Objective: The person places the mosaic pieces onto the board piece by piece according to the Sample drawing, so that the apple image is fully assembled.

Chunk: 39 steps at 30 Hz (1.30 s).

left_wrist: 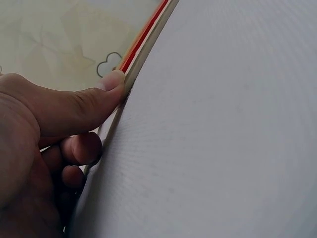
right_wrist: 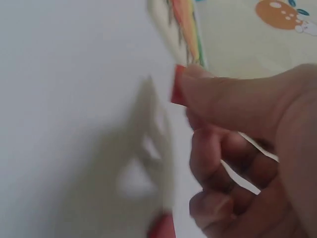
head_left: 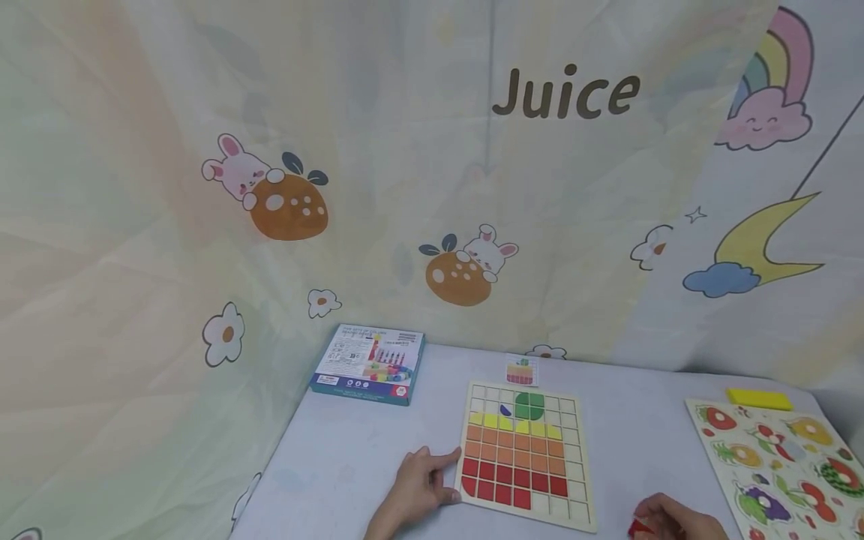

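Note:
A square wooden grid board [head_left: 582, 491] lies on the white table, with rows of red, orange and yellow tiles, several green pieces and a small blue one. At its left edge is my left hand [head_left: 420, 486], index finger stretched out and thumb apart, both touching the side. The left wrist view shows the thumb [left_wrist: 99, 101] against the board's rim, other fingers bent below. To the right of the board, my right hand [head_left: 678, 519] pinches a small red tile [right_wrist: 178, 85] between thumb and fingers. Bare cells show at the bottom row's right end.
A small picture card [head_left: 522, 370] lies behind the board. The boxed set [head_left: 367, 364] is at the back left. On the right are a fruit picture board [head_left: 769, 457] and a yellow block [head_left: 759, 399]. A printed curtain [head_left: 378, 97] hangs behind the table.

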Tool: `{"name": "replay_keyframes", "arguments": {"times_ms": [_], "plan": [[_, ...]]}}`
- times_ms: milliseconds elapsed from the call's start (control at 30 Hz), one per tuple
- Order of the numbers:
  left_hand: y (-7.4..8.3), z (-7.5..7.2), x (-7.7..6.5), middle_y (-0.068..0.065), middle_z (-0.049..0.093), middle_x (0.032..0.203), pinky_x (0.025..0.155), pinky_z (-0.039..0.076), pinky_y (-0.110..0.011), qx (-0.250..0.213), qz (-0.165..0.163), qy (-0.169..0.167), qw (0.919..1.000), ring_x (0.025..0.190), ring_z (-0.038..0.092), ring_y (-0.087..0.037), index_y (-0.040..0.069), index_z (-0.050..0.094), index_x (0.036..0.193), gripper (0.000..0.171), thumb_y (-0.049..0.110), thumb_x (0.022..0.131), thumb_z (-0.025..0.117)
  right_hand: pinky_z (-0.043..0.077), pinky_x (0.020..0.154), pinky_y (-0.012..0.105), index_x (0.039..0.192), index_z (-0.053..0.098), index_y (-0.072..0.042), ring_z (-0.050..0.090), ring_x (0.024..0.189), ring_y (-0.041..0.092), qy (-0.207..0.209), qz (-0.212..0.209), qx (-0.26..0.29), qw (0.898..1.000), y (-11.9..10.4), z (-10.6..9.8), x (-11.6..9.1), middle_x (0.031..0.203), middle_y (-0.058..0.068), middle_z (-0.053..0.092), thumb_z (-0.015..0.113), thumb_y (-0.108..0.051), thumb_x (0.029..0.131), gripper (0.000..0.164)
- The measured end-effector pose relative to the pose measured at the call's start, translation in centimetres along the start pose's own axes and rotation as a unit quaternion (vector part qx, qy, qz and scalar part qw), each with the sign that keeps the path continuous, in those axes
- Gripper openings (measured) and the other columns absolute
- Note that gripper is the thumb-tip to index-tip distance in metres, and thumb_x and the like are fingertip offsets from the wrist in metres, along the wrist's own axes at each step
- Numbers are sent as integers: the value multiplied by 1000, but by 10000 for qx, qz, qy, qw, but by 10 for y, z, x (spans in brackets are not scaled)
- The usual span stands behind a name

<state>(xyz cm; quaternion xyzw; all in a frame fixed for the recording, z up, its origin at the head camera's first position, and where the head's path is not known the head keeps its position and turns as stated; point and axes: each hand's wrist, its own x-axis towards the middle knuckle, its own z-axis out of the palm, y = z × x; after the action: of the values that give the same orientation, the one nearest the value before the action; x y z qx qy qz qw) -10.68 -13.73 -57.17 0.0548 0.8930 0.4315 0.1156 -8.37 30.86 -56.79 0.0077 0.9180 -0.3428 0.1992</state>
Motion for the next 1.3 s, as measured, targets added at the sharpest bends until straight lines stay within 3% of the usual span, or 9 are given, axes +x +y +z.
{"name": "replay_keyframes", "arguments": {"times_ms": [100,300,500,667,967,1300], "plan": [[1,0,0,6,54,76,66,30,-27,-20,-57,-17,10000,75,43,-9,27,70,140,68,21,77,94,43,62,25,115,72,-13,52,68,8,312,113,432,9985,-20,9,2,84,-3,59,79,-29,94,27],[2,-1,0,6,54,76,66,30,-27,-46,-57,-15,10000,75,43,-9,26,70,140,68,21,77,94,46,63,25,121,72,-8,58,71,12,-272,-443,1173,9917,-50,26,8,89,0,66,82,-44,90,48],[2,1,0,6,54,76,67,30,-27,-57,-97,-47,9999,76,43,-9,26,70,140,66,21,78,93,47,64,23,123,70,0,59,71,7,-475,-1114,1147,9860,-72,47,16,92,-3,73,83,-36,91,50],[3,1,-1,4,53,77,66,30,-27,-54,-176,-62,9998,76,43,-10,25,70,141,65,20,80,93,43,62,22,118,73,-2,51,70,3,-365,-1362,933,9856,-85,58,17,89,-2,66,86,-37,88,47],[4,1,-1,5,53,77,65,30,-27,-43,-161,-14,9999,76,43,-10,26,70,140,65,21,79,93,40,61,22,106,78,-12,45,69,1,322,-1336,361,9898,-99,65,17,85,-5,56,91,-34,82,35],[5,1,-1,5,52,77,65,30,-26,-22,-126,0,9999,77,42,-10,26,70,140,66,20,79,93,41,60,23,107,79,-12,47,68,4,373,-974,529,9931,-99,66,17,84,-3,57,89,-26,85,28]]}}
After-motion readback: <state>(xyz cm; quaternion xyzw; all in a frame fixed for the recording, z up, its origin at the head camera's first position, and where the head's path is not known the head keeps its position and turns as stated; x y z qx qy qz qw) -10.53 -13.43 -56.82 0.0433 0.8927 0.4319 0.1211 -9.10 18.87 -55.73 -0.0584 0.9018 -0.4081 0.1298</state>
